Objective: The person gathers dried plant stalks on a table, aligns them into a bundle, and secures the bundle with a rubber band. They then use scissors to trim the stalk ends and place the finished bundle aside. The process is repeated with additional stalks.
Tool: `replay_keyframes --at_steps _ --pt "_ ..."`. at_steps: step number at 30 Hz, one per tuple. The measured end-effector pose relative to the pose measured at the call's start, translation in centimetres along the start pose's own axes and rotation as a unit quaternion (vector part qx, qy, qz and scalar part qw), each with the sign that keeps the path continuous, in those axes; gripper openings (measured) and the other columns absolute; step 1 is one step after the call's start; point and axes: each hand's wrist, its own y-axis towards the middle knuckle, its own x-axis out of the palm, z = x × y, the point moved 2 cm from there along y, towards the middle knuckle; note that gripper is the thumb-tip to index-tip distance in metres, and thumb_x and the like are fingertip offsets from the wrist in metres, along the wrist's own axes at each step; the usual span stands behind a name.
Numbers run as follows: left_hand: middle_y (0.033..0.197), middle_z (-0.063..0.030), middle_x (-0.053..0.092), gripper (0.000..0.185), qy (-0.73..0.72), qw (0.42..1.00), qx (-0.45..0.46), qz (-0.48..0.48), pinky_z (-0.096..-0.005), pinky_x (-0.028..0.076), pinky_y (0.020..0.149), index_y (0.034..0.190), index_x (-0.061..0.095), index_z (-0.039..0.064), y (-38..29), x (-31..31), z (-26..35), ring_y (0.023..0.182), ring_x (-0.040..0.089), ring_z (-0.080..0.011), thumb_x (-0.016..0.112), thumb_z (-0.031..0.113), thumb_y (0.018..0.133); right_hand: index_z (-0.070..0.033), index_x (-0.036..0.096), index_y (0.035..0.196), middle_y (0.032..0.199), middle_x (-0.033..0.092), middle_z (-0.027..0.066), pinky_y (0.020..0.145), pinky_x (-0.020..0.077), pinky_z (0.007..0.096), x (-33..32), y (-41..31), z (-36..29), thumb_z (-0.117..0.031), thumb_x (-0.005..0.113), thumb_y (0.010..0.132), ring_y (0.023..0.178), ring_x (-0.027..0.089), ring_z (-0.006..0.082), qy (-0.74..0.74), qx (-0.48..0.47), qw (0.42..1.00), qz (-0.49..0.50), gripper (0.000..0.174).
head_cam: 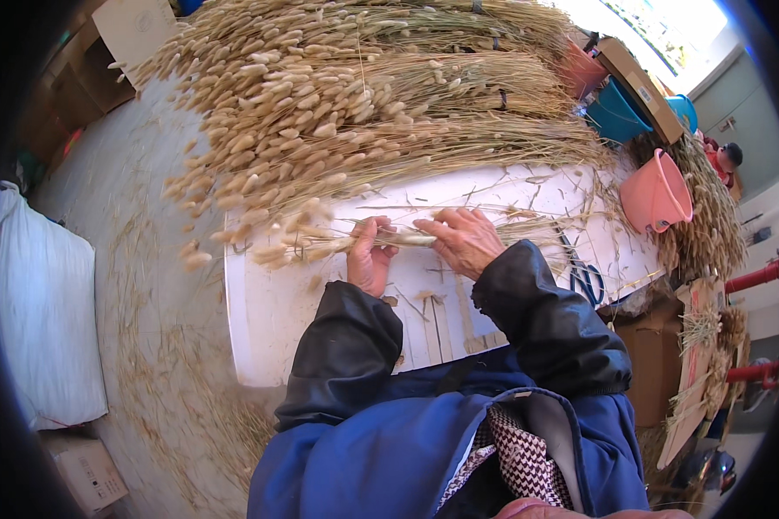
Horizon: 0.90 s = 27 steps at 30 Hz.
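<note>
My left hand [370,255] is closed around the stems of a small bunch of dried bunny-tail grass [292,245], whose fluffy heads point left. At the stem side, my right hand [462,240] touches the bunch, its fingers bent over the stalks; its exact hold is partly hidden. Both hands are above a white tabletop [279,324] strewn with bits of stem. Right of my right hand lies a pair of scissors [584,279] with dark blue handles. Large tied bundles of the same dried grass [337,97] cover the far side of the table.
A pink bucket [655,191] sits at the table's right edge, with a teal bucket [617,113] and a cardboard box [642,87] beyond. More dried grass [711,207] stands there. A large white sack [49,305] and scattered stalks lie on the floor at left. A person [724,159] is far right.
</note>
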Motion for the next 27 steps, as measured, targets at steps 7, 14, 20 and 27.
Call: replay_keyframes --at_steps 7,14,20,27 --pt "0.064 0.003 0.045 0.019 -0.058 0.998 0.019 0.022 -0.023 0.039 0.051 0.087 0.054 0.012 -0.4 0.8 0.1 0.071 0.051 -0.0103 0.054 0.031 0.089 -0.002 0.057 0.097 0.056 0.046 0.0003 0.055 0.0389 0.0248 -4.8 -1.3 4.3 -0.034 0.042 0.096 0.057 0.045 0.01 0.465 0.386 0.779 0.165 0.036" --pt "0.048 0.003 0.028 0.04 -0.042 0.996 0.07 -0.048 -0.0226 0.026 0.04 0.062 0.044 0.012 -0.6 0.3 0.9 0.05 0.037 -0.0108 0.053 0.041 0.088 -0.006 0.064 0.087 0.076 0.062 0.0099 0.063 0.0477 0.0341 -7.1 -1.4 3.8 -0.009 0.059 0.073 0.067 0.06 0.0277 0.066 0.164 0.984 0.035 0.015" --pt "0.045 0.0025 0.029 0.049 -0.052 0.982 0.109 -0.143 -0.0214 0.024 0.037 0.057 0.045 0.012 -0.7 0.8 1.6 0.05 0.037 -0.011 0.044 0.048 0.09 -0.01 0.063 0.089 0.085 0.063 0.0125 0.067 0.0484 0.042 0.1 -2.4 4.3 -0.015 0.056 0.072 0.076 0.061 0.0323 0.063 0.196 0.944 -0.258 0.019" --pt "0.047 0.0028 0.03 0.051 -0.126 0.987 0.094 -0.02 -0.0209 0.023 0.035 0.057 0.043 0.012 -0.2 0.1 2.8 0.051 0.038 -0.0103 0.043 0.053 0.088 -0.013 0.059 0.088 0.083 0.059 0.0068 0.058 0.0468 0.0414 -2.9 -3.3 4.7 -0.011 0.053 0.077 0.07 0.062 0.0284 -0.192 0.195 0.962 0.0 0.012"
